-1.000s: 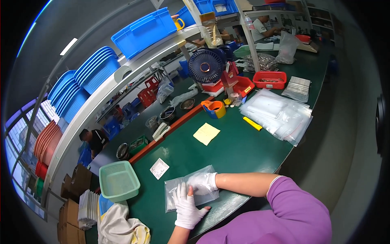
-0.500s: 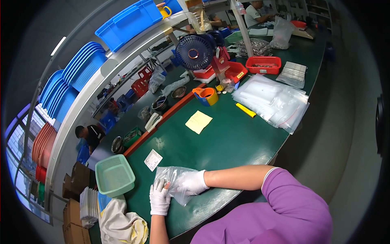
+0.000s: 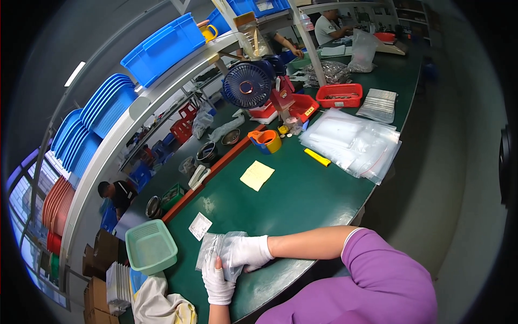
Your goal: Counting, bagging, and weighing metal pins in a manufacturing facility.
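Note:
Both my hands wear white gloves and work together at the table's near edge. My left hand (image 3: 218, 283) is closed on the lower end of a flat pack of thin, light grey strips (image 3: 206, 251); a bare fingertip pokes out of its glove. My right hand (image 3: 252, 252) is closed on a clear plastic bag (image 3: 231, 244) that lies against the pack. Its fingertips are partly hidden by the film, and how far the pack sits inside the bag is hard to tell. Just beyond lies a white printed slip (image 3: 200, 225).
A pale green basket (image 3: 151, 264) and a crumpled cloth (image 3: 162, 302) are at left. Farther out lie a yellow note (image 3: 257, 175), a tape dispenser (image 3: 267, 141), a yellow cutter (image 3: 317, 157), flat clear bags (image 3: 350, 143) and a red tray (image 3: 339, 97). A fan (image 3: 246, 85) stands behind.
My left hand has shifted toward the near edge and right along the pack. The bag is bunched closer to my right hand, with more strips showing. The whole view has shifted slightly.

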Tool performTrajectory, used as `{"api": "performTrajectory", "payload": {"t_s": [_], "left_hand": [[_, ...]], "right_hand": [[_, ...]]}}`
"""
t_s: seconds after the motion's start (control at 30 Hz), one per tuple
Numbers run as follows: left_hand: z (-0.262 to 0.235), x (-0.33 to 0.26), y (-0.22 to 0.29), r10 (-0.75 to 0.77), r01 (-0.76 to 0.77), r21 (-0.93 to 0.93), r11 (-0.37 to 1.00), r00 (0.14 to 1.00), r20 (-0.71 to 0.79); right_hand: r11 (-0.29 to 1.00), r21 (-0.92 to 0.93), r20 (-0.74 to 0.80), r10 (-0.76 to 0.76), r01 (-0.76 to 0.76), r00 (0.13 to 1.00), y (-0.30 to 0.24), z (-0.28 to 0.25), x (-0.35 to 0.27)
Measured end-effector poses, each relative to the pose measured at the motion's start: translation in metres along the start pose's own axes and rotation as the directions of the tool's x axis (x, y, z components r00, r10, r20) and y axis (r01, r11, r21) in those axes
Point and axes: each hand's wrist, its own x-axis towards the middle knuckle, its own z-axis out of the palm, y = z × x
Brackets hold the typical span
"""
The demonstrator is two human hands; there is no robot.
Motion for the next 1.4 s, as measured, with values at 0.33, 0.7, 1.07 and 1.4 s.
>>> {"api": "performTrajectory", "payload": {"t_s": [0.33,0.7,1.07,1.4], "left_hand": [[-0.011,-0.003,0.0,0.028,-0.026,-0.038,0.999,0.998,0.051],[-0.011,-0.018,-0.007,-0.082,0.075,-0.091,0.993,0.994,-0.079],[-0.034,0.056,0.024,0.094,-0.098,0.139,0.985,0.995,0.039],[-0.054,0.042,-0.009,-0.462,0.452,0.094,0.887,0.862,0.21]], "right_hand": [[0.941,-0.303,-0.161,0.106,-0.151,0.981,0.015,0.005,-0.003],[0.918,-0.343,-0.222,0.127,-0.199,0.967,0.009,-0.029,-0.009],[0.924,-0.381,-0.253,-0.056,-0.046,0.966,0.021,-0.021,-0.01],[0.916,-0.388,-0.331,-0.039,-0.099,0.943,0.023,-0.045,-0.006]]}}
